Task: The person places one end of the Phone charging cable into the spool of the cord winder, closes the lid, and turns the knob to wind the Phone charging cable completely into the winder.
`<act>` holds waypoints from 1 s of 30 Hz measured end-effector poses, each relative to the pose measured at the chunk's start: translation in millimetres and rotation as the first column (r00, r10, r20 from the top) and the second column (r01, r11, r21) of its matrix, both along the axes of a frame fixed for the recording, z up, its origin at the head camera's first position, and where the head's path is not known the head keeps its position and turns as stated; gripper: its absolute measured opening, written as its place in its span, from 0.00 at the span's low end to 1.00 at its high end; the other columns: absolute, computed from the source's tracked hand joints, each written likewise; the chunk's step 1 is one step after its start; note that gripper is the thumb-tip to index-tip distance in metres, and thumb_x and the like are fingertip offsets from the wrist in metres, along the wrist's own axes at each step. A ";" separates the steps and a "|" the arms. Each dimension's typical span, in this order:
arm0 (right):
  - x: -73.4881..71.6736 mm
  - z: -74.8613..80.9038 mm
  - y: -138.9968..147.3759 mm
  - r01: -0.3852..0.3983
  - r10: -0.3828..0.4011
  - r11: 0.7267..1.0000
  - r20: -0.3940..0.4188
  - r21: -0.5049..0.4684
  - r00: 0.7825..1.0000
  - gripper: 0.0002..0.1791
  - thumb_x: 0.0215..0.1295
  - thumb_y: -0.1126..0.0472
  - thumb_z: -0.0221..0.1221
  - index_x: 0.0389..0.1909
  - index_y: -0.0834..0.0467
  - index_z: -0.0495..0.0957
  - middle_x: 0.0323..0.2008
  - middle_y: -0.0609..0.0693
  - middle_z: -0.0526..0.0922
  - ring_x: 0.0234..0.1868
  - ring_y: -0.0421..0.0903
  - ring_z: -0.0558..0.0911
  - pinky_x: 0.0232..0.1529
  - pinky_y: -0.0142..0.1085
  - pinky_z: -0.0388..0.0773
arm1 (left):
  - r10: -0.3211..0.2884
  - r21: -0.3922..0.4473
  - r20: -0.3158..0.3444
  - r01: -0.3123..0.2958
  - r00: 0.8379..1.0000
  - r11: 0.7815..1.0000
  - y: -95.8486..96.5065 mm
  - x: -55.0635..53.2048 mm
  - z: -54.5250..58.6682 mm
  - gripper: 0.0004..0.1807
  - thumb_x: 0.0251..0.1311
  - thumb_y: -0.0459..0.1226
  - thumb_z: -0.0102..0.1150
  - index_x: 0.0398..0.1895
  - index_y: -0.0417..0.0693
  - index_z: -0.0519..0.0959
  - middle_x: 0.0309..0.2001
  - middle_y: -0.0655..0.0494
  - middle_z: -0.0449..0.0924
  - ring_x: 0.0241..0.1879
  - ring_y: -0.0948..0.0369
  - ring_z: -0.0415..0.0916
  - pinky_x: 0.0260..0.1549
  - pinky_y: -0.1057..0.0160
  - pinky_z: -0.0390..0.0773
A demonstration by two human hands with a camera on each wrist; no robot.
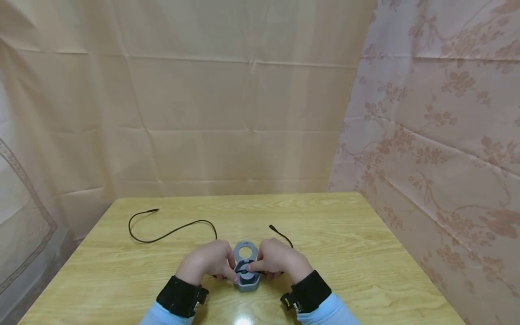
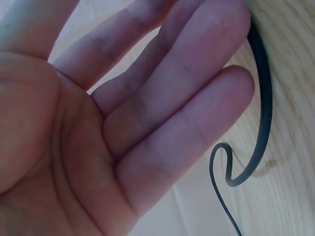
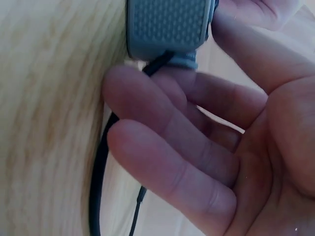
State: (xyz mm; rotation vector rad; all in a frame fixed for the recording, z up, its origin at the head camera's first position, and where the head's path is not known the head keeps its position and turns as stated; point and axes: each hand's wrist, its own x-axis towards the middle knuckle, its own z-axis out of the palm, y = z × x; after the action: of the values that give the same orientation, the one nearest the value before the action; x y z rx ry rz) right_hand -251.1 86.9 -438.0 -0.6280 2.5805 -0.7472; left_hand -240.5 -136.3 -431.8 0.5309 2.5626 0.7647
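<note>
A grey-blue hexagonal cable winder case point(image 1: 248, 287) sits on the table with its ring-shaped lid point(image 1: 245, 244) tipped back. A black cable point(image 1: 183, 226) runs across the round core inside and out at both sides. From the left, my left hand point(image 1: 212, 258) grips the cable at the case's edge; its exact pinch is partly hidden. My right hand point(image 1: 280, 258) holds the cable on the opposite side, its thumb over the core. The right wrist view shows the case's dotted side wall point(image 3: 170, 22) and the cable point(image 3: 101, 167) passing behind bent fingers.
One cable end point(image 1: 153, 210) lies at the back left of the wooden table point(image 1: 357, 271). The other end point(image 1: 273, 227) lies just beyond my right hand. A beige curtain point(image 1: 203, 113) hangs behind, and a flowered one point(image 1: 438, 126) stands at the right.
</note>
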 end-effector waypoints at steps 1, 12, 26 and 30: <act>0.2 0.5 -0.7 -0.004 0.004 1.000 -0.001 0.006 1.000 0.20 0.63 0.45 0.70 0.17 0.51 0.84 0.14 0.48 0.82 0.17 0.48 0.83 0.20 0.41 0.81 | 0.001 -0.003 -0.001 -0.001 1.000 1.000 0.6 0.3 0.2 0.11 0.47 0.43 0.82 0.21 0.55 0.85 0.21 0.61 0.81 0.22 0.59 0.78 0.23 0.62 0.68; 2.9 6.9 -7.2 -0.018 0.019 0.998 -0.003 0.065 1.000 0.18 0.63 0.47 0.70 0.19 0.52 0.82 0.17 0.49 0.82 0.17 0.48 0.83 0.17 0.38 0.79 | -0.013 -0.017 -0.039 0.012 0.999 1.000 1.9 1.9 0.7 0.12 0.46 0.43 0.82 0.18 0.54 0.84 0.19 0.61 0.80 0.20 0.60 0.75 0.21 0.63 0.65; 0.0 -0.6 5.6 -0.056 0.059 0.997 0.068 -0.044 0.996 0.24 0.70 0.44 0.63 0.19 0.56 0.83 0.16 0.51 0.83 0.19 0.49 0.85 0.21 0.43 0.82 | -0.042 0.069 -0.023 0.044 0.999 0.997 -7.7 -0.5 -0.4 0.15 0.61 0.43 0.71 0.19 0.47 0.85 0.19 0.57 0.83 0.21 0.56 0.82 0.23 0.61 0.74; 2.4 1.7 4.6 -0.041 0.045 0.998 0.069 -0.055 0.997 0.21 0.69 0.45 0.65 0.20 0.55 0.84 0.18 0.52 0.84 0.20 0.50 0.85 0.22 0.43 0.83 | -0.026 0.064 -0.022 0.028 0.999 0.998 -8.0 -0.4 1.2 0.17 0.62 0.44 0.70 0.18 0.46 0.84 0.19 0.56 0.82 0.21 0.56 0.82 0.23 0.62 0.73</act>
State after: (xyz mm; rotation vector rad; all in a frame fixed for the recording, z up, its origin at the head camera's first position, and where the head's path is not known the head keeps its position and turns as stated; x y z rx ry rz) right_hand -248.7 91.5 -436.3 -0.6597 2.4822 -0.8125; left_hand -240.9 -144.3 -430.6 0.5959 2.5523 0.8393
